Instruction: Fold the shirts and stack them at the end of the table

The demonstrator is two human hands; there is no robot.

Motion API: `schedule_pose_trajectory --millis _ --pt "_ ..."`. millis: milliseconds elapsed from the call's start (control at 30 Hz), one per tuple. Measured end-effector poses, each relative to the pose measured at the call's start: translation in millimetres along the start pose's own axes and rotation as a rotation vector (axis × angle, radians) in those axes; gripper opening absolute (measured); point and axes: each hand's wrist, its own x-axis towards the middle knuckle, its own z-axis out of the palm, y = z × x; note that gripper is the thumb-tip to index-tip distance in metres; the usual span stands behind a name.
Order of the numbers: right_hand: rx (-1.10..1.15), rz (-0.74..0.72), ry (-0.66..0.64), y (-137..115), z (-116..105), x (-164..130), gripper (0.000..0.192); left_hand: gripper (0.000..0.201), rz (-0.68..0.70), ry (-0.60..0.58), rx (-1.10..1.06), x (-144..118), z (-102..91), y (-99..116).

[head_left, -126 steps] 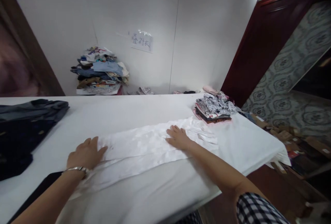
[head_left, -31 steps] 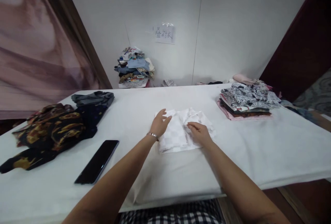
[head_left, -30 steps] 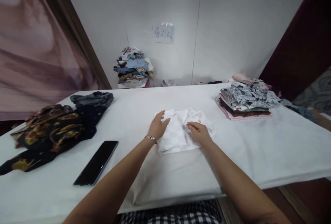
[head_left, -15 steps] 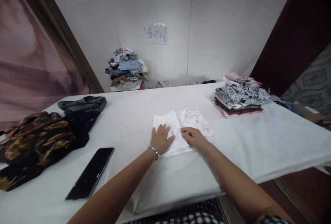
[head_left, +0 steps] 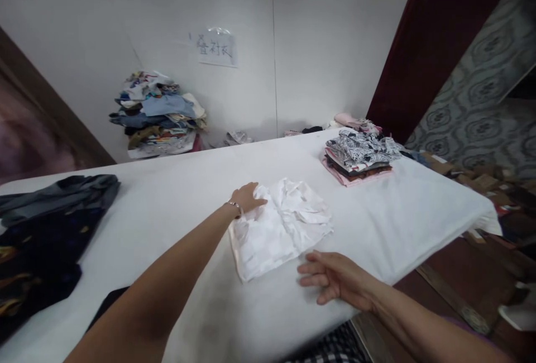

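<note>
A folded white shirt (head_left: 288, 220) lies on the white-covered table, with a crease down its middle and loose, rumpled cloth on its right half. At its far left corner, my left hand (head_left: 247, 198) rests against the cloth, thumb stretched away from the fingers; a bracelet circles the wrist. My right hand (head_left: 335, 279) is off the shirt, hovering near its front right corner with the fingers spread and nothing in them.
A stack of folded clothes (head_left: 358, 156) stands at the back right. Dark garments (head_left: 50, 229) lie along the left side. Against the wall rises a tall clothes pile (head_left: 159, 114). Part of a black phone (head_left: 109, 302) shows behind my left forearm.
My left hand has slid from the middle of the shirt's left half to its far corner. My right hand has left the shirt and opened. The view has swung right.
</note>
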Motion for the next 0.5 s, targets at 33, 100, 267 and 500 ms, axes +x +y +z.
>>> schedule_pose_trajectory --millis 33,100,267,500 --pt "0.043 0.000 -0.016 0.0 5.9 3.9 0.038 0.085 0.002 -0.039 -0.019 12.2 -0.4 0.9" --pt "0.131 -0.021 -0.026 0.2 17.1 15.4 0.036 0.089 0.011 -0.087 -0.048 33.3 0.6 3.5" --pt "0.296 -0.062 0.101 3.3 39.1 48.5 0.035 0.089 -0.004 -0.156 -0.115 61.8 4.2 13.9" --pt "0.270 -0.161 0.217 6.6 56.9 72.0 0.024 0.037 -0.030 -0.185 -0.259 54.8 -5.4 21.4"
